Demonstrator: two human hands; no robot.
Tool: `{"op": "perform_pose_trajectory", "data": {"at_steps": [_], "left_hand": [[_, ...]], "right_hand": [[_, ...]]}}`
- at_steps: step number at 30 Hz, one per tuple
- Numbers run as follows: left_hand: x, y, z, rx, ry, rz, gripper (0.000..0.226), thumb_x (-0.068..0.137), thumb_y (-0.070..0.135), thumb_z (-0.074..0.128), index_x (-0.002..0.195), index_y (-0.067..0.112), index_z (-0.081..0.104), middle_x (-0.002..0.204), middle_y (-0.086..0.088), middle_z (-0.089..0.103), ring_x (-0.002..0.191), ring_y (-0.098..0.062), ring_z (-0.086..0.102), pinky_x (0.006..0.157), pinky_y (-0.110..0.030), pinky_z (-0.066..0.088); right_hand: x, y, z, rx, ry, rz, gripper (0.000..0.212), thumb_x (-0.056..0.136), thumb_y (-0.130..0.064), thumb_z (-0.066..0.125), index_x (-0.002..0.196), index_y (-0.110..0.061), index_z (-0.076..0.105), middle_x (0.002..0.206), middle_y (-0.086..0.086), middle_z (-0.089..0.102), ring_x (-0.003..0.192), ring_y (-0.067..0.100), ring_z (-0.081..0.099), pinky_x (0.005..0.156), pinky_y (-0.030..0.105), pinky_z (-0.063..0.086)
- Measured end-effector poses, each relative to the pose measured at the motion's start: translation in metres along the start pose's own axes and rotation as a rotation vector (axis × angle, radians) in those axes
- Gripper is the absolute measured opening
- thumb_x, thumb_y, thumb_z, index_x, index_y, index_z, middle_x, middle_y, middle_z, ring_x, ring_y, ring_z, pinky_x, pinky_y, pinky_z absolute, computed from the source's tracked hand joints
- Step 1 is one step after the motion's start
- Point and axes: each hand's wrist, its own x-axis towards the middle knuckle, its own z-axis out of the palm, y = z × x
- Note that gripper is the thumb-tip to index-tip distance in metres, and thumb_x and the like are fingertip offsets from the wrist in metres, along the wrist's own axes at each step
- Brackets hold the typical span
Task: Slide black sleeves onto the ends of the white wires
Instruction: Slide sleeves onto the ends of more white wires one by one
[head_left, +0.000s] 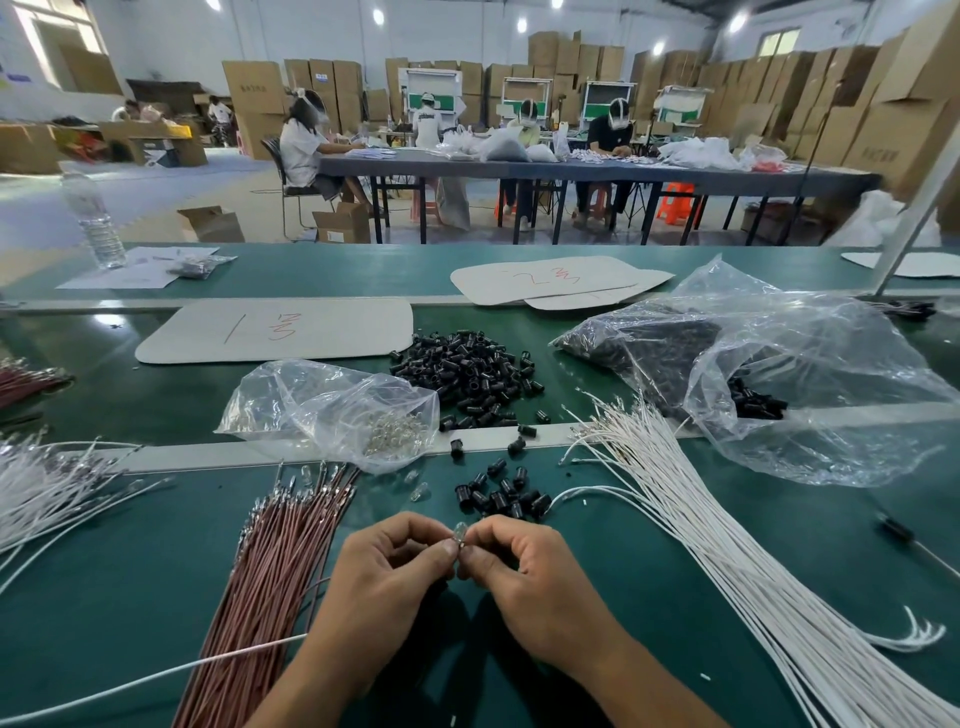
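Here, at the bottom centre of the frame, the person's left hand (395, 566) and right hand (524, 566) met fingertip to fingertip above a green table (623, 613). Both hands had curled fingers, and together they pinched a small clear part (460, 532), too small to identify further. To the left of the hands lay a bundle of reddish-brown wires (270, 571), crossed by a single white wire (156, 675) that ran toward the lower left corner. At the lower right, a thick bundle of white wires (727, 545) fanned across the table, its ends pointing toward the centre. Just above the hands sat a small cluster of black sleeves (504, 496), with one white wire's end curving close beside it. Higher up, mid-frame, was a larger pile of black sleeves (467, 374). To its left lay a clear plastic bag (337, 410) of small shiny parts. To its right was a bigger crumpled bag (805, 374) holding more black sleeves. Beyond these lay cardboard sheets (280, 330) marked in red. A water bottle (93, 218) stood at the upper left. Across the top, people sat working at a long table (519, 169) before stacked cardboard boxes (857, 104).
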Motion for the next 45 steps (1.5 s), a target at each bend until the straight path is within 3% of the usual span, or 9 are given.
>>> {"op": "perform_pose_trajectory", "data": {"at_steps": [7, 17, 21, 26, 32, 39, 45], "left_hand": [[0.000, -0.001, -0.001, -0.027, -0.025, -0.038, 0.010, 0.084, 0.004, 0.067, 0.077, 0.011, 0.071, 0.070, -0.017, 0.071, 0.064, -0.018, 0.063, 0.063, -0.030, 0.050], [0.000, -0.002, -0.003, 0.034, -0.053, -0.030, 0.005, 0.083, 0.007, 0.069, 0.078, 0.008, 0.071, 0.070, -0.020, 0.071, 0.061, -0.021, 0.060, 0.061, -0.034, 0.047], [0.000, -0.002, -0.004, 0.043, -0.067, -0.032, 0.006, 0.084, 0.007, 0.068, 0.079, 0.008, 0.071, 0.065, -0.013, 0.069, 0.057, -0.018, 0.057, 0.055, -0.028, 0.045], [0.000, -0.002, -0.006, 0.039, -0.064, -0.031, 0.006, 0.084, 0.008, 0.068, 0.079, 0.009, 0.070, 0.062, -0.012, 0.066, 0.056, -0.019, 0.055, 0.052, -0.027, 0.044], [0.002, -0.006, -0.007, 0.069, -0.069, -0.026, 0.005, 0.084, 0.011, 0.069, 0.081, 0.013, 0.071, 0.063, -0.009, 0.066, 0.058, -0.018, 0.058, 0.055, -0.029, 0.047], [0.004, -0.009, -0.009, 0.058, -0.078, -0.035, 0.003, 0.084, 0.013, 0.069, 0.083, 0.014, 0.071, 0.063, -0.008, 0.067, 0.056, -0.018, 0.058, 0.051, -0.027, 0.046], [0.004, -0.007, -0.011, 0.070, -0.101, -0.020, 0.006, 0.086, 0.013, 0.068, 0.086, 0.017, 0.073, 0.069, -0.010, 0.071, 0.061, -0.018, 0.062, 0.056, -0.027, 0.051]], "right_hand": [[0.001, 0.001, -0.001, 0.032, -0.040, 0.026, 0.016, 0.093, -0.018, 0.064, 0.082, -0.027, 0.072, 0.077, -0.010, 0.072, 0.071, -0.003, 0.061, 0.069, 0.013, 0.047], [0.002, 0.005, -0.001, -0.043, -0.071, 0.027, 0.014, 0.090, -0.016, 0.064, 0.078, -0.020, 0.070, 0.074, -0.003, 0.071, 0.068, 0.003, 0.058, 0.071, 0.036, 0.053], [0.004, 0.007, -0.002, -0.057, -0.065, 0.018, 0.015, 0.090, -0.019, 0.065, 0.078, -0.026, 0.070, 0.080, -0.001, 0.073, 0.070, 0.002, 0.062, 0.074, 0.033, 0.055], [0.004, 0.011, -0.001, -0.034, -0.024, 0.009, 0.002, 0.088, -0.026, 0.069, 0.086, -0.026, 0.068, 0.079, -0.003, 0.072, 0.069, 0.004, 0.060, 0.070, 0.032, 0.055], [0.003, 0.011, -0.002, 0.033, -0.017, -0.048, 0.032, 0.089, -0.018, 0.070, 0.111, -0.040, 0.064, 0.091, -0.002, 0.066, 0.073, 0.007, 0.058, 0.072, 0.025, 0.054], [0.002, 0.012, 0.000, 0.013, -0.019, -0.059, 0.026, 0.090, -0.018, 0.069, 0.110, -0.034, 0.070, 0.083, -0.015, 0.068, 0.071, 0.002, 0.057, 0.072, 0.020, 0.053], [0.002, 0.011, -0.001, -0.005, 0.013, -0.066, 0.024, 0.090, -0.021, 0.070, 0.109, -0.035, 0.070, 0.081, -0.020, 0.068, 0.070, -0.002, 0.057, 0.070, 0.012, 0.050]]}}
